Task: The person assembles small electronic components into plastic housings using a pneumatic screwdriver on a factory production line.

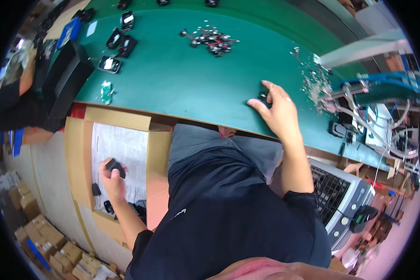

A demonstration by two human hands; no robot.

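Observation:
Over the open carton (74, 158) at my lower left, my left hand (111, 182) is closed around a small black casing (115, 168), thumb across it. Several black pieces lie in the carton below, partly hidden by my forearm; one small black piece (96, 189) rests near its left wall. At the table's near right, my right hand (281, 112) curves round a small black part (263, 96) at the tabletop, thumb on one side and fingers on the other. My fingers partly cover that part.
On the green table (172, 79) lie a heap of wired connectors (214, 41), black casings (109, 64), a green circuit board (106, 92) and scattered small pieces (316, 86). Hoses and a machine (378, 95) stand at right, an air cooler (333, 196) below. Another person (14, 102) is at far left.

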